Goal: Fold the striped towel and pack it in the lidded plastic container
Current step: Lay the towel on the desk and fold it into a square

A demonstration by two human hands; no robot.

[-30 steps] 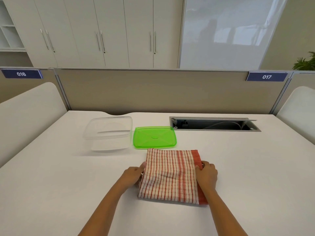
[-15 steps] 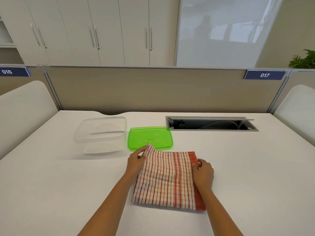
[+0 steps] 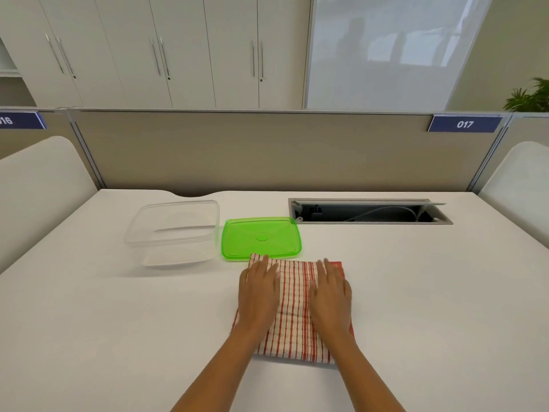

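Observation:
The red-and-white striped towel lies folded into a compact rectangle on the white desk, just in front of me. My left hand rests flat, palm down, on its left half. My right hand lies flat on its right half. Neither hand grips the cloth; the fingers are stretched out. Beyond the towel lies the green lid, its near edge touching the towel's far edge. The clear plastic container stands without its lid to the left of the green lid.
An open cable hatch is sunk into the desk at the back right. A beige partition closes the far edge. White chair backs stand at the left and the right.
Both hands left the towel's side edges and now lie flat on top of it. The towel looks narrower and thicker than before, and the view has shifted slightly.

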